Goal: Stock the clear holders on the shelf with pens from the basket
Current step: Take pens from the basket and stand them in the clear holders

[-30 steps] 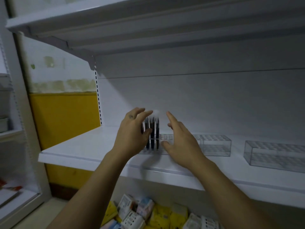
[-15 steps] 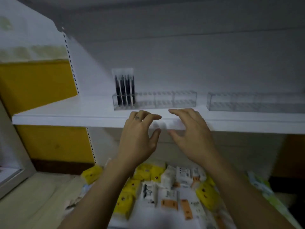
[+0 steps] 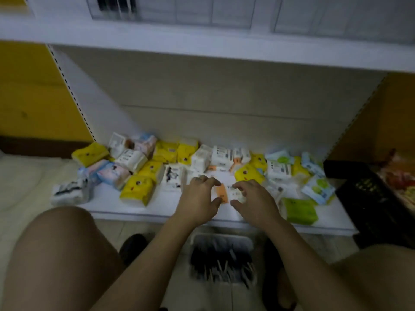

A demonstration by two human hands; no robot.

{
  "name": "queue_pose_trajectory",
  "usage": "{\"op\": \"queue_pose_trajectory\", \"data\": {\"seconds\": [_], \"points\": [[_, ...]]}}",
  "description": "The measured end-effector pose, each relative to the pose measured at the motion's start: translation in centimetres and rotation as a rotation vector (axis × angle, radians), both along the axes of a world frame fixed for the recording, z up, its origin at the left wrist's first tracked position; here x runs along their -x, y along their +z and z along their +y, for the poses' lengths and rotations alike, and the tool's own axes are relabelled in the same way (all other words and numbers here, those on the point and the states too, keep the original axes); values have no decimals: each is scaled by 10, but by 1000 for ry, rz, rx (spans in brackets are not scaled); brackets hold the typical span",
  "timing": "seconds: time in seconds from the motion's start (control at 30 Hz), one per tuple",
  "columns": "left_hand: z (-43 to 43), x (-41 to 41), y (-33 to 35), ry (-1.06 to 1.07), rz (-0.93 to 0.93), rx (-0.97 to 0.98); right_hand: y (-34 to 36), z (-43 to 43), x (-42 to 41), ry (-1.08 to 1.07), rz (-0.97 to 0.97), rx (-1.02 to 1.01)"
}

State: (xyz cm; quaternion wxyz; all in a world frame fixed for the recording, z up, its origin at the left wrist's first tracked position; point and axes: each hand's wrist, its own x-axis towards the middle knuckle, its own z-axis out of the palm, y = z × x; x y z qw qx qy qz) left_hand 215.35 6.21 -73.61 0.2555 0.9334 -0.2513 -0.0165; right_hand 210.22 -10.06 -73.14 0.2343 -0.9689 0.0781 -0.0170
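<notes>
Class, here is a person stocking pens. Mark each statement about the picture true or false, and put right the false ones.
1. Each hand holds a pen. False: neither the left hand nor the right hand holds a pen.
2. The basket stands on the floor between the person's knees. True.
3. The holder on the upper shelf has dark pens at its left end. True.
4. The lower shelf carries bottles. False: it carries soft packs, many of them yellow.
5. A black crate stands left of the lower shelf. False: the crate is to its right.
</notes>
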Motion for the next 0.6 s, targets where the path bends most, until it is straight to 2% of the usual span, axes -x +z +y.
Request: {"op": "queue_pose_trajectory", "data": {"seconds": [0.2, 0.43, 0.6], "points": [[-13, 6, -81, 3, 310, -138, -82, -22, 14, -47, 324, -77], [-7, 22, -161, 19, 641, -216, -161, -29, 37, -131, 571, -241], [-3, 42, -209, 5, 744, -252, -193, -30, 39, -112, 755, -269]]}}
